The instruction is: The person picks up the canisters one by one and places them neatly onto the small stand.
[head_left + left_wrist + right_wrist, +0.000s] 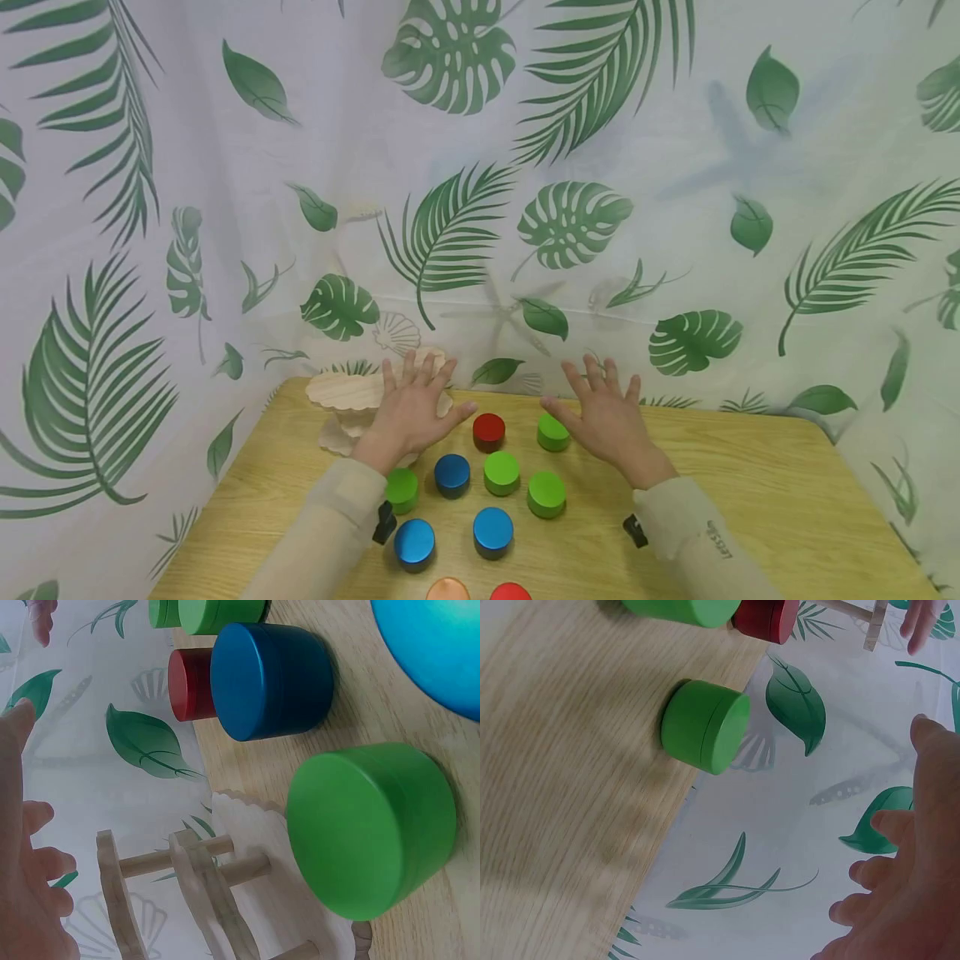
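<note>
Canisters stood upright on the worktop (750, 500), spread to the right of and nearer than the wooden stand (341, 390). One green canister (401, 490) sat just beside the stand's near edge, though whether they touched could not be told; a dark red canister (488, 432) stood farther right of it, and another green canister (553, 432) farther right again, near the worktop's back edge. Both hands were bare and spread wide with fingers extended, holding nothing: the left hand (415, 410) hung in front of the stand, the right hand (606, 421) well to the stand's right. The likeliest mishap seemed a knock: a low sweep of the left hand or its sleeve (315, 533) could have jarred the stand or tipped the green canister beside it, and a toppled canister might have rolled into its neighbours. A push from the right hand might have sent the rearmost green one off the back. No writing showed on the canisters; dark lettering (720, 540) on the right sleeve (682, 517) looked like "Letsfin", though the spelling was uncertain.
</note>
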Available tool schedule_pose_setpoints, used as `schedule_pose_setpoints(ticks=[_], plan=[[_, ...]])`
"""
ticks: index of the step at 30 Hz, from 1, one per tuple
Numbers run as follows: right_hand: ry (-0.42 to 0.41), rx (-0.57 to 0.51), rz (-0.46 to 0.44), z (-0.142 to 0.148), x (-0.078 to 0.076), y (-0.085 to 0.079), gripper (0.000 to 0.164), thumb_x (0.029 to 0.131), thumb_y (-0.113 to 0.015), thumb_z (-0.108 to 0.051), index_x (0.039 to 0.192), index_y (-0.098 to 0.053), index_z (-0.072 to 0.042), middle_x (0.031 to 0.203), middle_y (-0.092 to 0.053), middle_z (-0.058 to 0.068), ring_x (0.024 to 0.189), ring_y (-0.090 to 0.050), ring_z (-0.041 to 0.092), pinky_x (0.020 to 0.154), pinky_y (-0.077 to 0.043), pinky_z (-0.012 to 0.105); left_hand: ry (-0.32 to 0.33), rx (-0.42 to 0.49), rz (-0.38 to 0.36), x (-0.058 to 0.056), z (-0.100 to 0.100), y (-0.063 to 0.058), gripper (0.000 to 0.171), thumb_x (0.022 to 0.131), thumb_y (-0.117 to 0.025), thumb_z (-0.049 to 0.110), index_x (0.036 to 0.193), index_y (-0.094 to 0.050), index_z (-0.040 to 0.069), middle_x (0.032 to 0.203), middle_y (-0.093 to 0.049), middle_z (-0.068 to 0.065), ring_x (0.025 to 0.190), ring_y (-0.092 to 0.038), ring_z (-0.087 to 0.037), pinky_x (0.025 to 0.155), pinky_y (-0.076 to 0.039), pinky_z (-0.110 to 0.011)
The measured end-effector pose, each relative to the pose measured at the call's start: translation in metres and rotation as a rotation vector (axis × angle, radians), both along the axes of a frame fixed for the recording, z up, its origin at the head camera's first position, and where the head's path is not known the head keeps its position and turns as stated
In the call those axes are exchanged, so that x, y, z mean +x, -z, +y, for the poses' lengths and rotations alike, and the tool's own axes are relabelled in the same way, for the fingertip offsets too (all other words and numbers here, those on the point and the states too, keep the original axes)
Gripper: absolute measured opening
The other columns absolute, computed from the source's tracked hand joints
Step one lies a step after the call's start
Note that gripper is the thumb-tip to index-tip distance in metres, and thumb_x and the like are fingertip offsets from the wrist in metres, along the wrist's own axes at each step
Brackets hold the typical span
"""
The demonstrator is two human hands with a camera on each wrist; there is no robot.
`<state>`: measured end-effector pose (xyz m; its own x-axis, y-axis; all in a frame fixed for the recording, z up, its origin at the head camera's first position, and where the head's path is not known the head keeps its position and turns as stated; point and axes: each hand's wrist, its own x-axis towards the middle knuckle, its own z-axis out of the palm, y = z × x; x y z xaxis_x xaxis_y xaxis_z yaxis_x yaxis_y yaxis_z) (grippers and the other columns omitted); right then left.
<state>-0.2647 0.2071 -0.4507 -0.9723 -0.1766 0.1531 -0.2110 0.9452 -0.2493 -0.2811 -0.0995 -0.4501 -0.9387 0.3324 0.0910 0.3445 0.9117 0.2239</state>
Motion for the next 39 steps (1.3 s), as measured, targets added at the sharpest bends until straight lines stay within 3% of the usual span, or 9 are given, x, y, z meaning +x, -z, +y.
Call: schedule_pose_setpoints(ticks=[11,24,30,36,39], plan=[[-0.008,-0.004,0.009,-0.001,0.000,-0.001,0.085,0.103,-0.049,-0.067,0.165,-0.035,-0.010,0.172,-0.024,0.027,0.159,-0.015,0.055,0.120,-0.005,0.084,0.000,-0.002,0.012,0.004,-0.004,-0.009,0.089,0.100,-0.042,0.077,0.169,-0.026,0.023,0.174,-0.024,-0.020,0.164,-0.007,-0.046,0.126,0.003,-0.076],[-0.032,-0.020,0.008,-0.002,0.002,-0.004,0.085,0.103,-0.049,-0.067,0.164,-0.037,-0.009,0.170,-0.030,0.028,0.158,-0.021,0.055,0.120,-0.010,0.084,0.003,0.004,0.025,0.002,-0.013,-0.011,0.088,0.101,-0.041,0.076,0.169,-0.026,0.022,0.174,-0.023,-0.022,0.163,-0.008,-0.049,0.125,0.003,-0.077],[-0.048,-0.074,0.001,0.002,0.005,-0.003,0.084,0.103,-0.050,-0.067,0.162,-0.042,-0.008,0.167,-0.037,0.026,0.154,-0.033,0.053,0.118,-0.020,0.083,-0.012,-0.009,0.030,0.002,-0.022,-0.013,0.091,0.101,-0.041,0.076,0.170,-0.021,0.021,0.175,-0.020,-0.021,0.163,-0.008,-0.049,0.125,0.002,-0.077],[-0.127,-0.210,-0.055,0.007,0.010,-0.002,0.074,0.106,-0.057,-0.054,0.159,-0.045,-0.004,0.166,-0.038,0.029,0.151,-0.037,0.054,0.118,-0.034,0.075,-0.044,0.012,0.029,0.005,-0.035,-0.013,0.091,0.101,-0.044,0.074,0.170,-0.022,0.019,0.174,-0.020,-0.023,0.163,-0.008,-0.050,0.126,0.002,-0.076],[-0.157,-0.241,-0.051,0.009,0.013,0.000,0.070,0.105,-0.060,-0.051,0.156,-0.050,-0.004,0.162,-0.046,0.026,0.149,-0.043,0.050,0.117,-0.039,0.070,-0.063,0.022,0.042,0.006,-0.044,-0.011,0.091,0.101,-0.047,0.072,0.170,-0.023,0.017,0.173,-0.021,-0.025,0.162,-0.008,-0.051,0.125,0.001,-0.077]])
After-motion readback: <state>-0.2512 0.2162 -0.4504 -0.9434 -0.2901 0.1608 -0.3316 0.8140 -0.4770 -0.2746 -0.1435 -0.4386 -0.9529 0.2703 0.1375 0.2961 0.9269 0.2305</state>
